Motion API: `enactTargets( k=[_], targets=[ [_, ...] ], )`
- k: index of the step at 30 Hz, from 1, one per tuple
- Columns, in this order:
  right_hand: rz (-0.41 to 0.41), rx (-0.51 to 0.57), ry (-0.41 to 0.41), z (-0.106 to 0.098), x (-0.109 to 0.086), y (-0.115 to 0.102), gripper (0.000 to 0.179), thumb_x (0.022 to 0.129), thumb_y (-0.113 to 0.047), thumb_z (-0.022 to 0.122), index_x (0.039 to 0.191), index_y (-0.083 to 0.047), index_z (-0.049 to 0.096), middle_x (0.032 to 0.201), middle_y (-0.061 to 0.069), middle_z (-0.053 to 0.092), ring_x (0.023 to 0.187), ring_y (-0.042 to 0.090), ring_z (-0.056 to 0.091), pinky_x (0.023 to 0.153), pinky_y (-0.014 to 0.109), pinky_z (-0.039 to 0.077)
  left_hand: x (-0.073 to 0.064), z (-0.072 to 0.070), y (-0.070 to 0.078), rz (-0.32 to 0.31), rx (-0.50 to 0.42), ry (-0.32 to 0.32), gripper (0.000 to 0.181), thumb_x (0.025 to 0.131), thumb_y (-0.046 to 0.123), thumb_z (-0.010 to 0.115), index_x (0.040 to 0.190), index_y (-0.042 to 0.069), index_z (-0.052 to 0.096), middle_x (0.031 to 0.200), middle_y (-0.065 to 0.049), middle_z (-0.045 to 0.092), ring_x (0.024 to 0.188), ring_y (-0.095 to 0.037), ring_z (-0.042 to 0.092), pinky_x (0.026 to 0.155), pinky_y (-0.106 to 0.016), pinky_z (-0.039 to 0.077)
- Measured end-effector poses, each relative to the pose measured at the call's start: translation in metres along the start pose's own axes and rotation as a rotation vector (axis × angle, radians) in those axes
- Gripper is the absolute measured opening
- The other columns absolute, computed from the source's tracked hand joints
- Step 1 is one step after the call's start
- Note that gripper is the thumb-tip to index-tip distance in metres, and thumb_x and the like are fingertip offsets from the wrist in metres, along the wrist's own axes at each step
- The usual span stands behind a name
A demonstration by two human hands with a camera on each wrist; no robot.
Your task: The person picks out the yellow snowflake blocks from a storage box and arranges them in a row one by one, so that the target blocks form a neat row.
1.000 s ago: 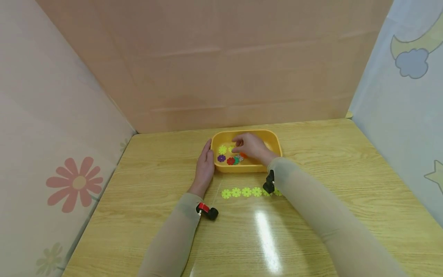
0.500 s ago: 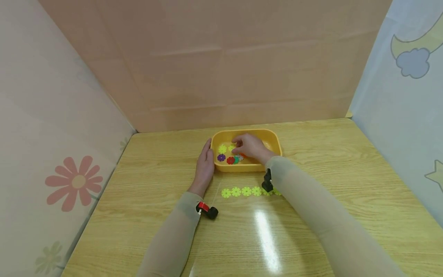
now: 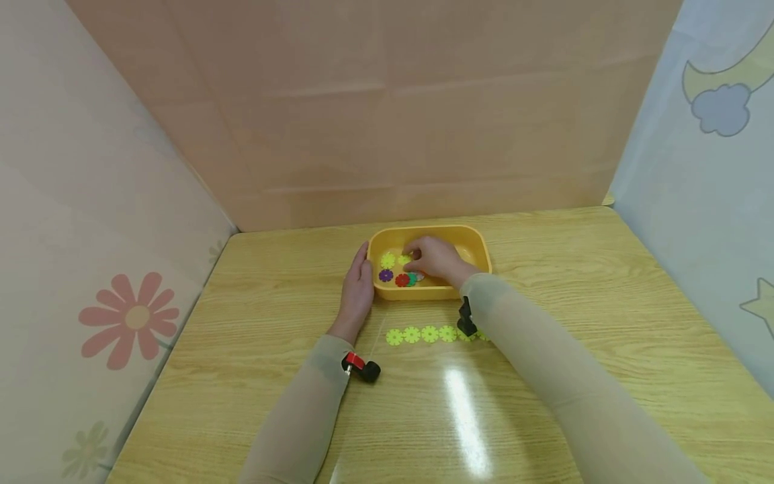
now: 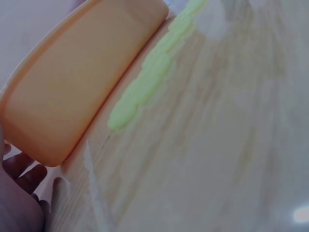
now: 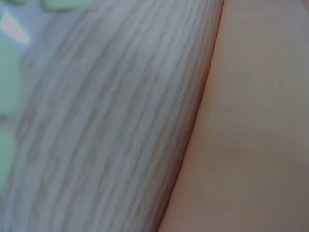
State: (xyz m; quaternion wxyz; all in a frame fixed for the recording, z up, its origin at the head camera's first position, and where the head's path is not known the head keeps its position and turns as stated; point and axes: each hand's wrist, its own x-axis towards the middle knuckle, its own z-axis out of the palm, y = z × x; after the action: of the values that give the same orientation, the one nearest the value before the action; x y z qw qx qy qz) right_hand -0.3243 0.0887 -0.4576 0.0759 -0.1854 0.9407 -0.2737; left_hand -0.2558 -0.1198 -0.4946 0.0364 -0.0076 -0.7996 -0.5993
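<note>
Right hand (image 3: pixel 438 259) edges slightly left inside the tray (image 3: pixel 417 294), can't tell what it's pinching, so the left hand (image 3: pixel 358 288), fingers extended, should firmly brace the tray's left end.

My right sleeve (image 3: pixel 544 356) covers the right end of the row of yellow flower discs (image 3: pixel 430 334), and whether my right hand (image 3: pixel 438 259) pinches anything is too small to tell.

My left hand (image 3: pixel 357 292): left of centre, fingers extended. My right hand (image 3: pixel 438 259): right of centre, fingers bent.
</note>
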Motion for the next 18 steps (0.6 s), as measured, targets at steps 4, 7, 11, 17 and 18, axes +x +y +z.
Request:
enactTargets(
  k=[4,7,11,17,18],
  targets=[
    [-0.003,-0.002,0.001,-0.0003,-0.0004,-0.0001,0.040,0.098,-0.029,0.087,0.132,-0.009,0.080,0.111,0.008,0.075,0.102,0.026,0.064,0.098,0.044,0.055,-0.0007,0.0001,0.0008,-0.004,0.008,0.004,0.060,0.120,0.042,0.029,0.177,0.022,0.031,0.178,0.002,0.035,0.165,-0.023,0.029,0.134,-0.046,0.026],
    [-0.006,-0.003,0.005,-0.0002,-0.0002,0.0004,0.038,0.098,-0.029,0.087,0.130,-0.009,0.081,0.111,0.008,0.075,0.101,0.026,0.064,0.098,0.044,0.055,-0.0007,0.0002,0.0009,-0.006,0.013,0.006,0.060,0.120,0.042,0.029,0.177,0.023,0.031,0.178,0.002,0.035,0.165,-0.023,0.029,0.134,-0.046,0.026],
    [-0.005,-0.002,0.010,0.0004,0.0001,0.0010,0.035,0.098,-0.029,0.087,0.127,-0.009,0.082,0.110,0.008,0.074,0.101,0.027,0.063,0.096,0.044,0.055,-0.0005,0.0005,0.0010,-0.011,0.012,0.008,0.060,0.120,0.042,0.030,0.177,0.023,0.031,0.178,0.002,0.035,0.165,-0.023,0.029,0.134,-0.046,0.026],
    [0.004,0.014,0.009,0.0017,0.0004,0.0012,0.033,0.098,-0.027,0.087,0.124,-0.008,0.081,0.109,0.008,0.074,0.101,0.026,0.063,0.097,0.043,0.055,-0.0007,0.0003,0.0003,-0.011,0.010,0.009,0.060,0.119,0.042,0.030,0.176,0.023,0.032,0.178,0.002,0.035,0.165,-0.023,0.029,0.134,-0.047,0.026],
    [0.007,0.020,0.008,0.0018,0.0002,0.0009,0.032,0.098,-0.026,0.087,0.124,-0.007,0.081,0.110,0.009,0.074,0.101,0.027,0.063,0.097,0.043,0.055,-0.0008,0.0001,0.0005,-0.011,0.010,0.008,0.061,0.119,0.042,0.030,0.176,0.022,0.032,0.178,0.003,0.035,0.165,-0.023,0.029,0.134,-0.047,0.025]
  ],
)
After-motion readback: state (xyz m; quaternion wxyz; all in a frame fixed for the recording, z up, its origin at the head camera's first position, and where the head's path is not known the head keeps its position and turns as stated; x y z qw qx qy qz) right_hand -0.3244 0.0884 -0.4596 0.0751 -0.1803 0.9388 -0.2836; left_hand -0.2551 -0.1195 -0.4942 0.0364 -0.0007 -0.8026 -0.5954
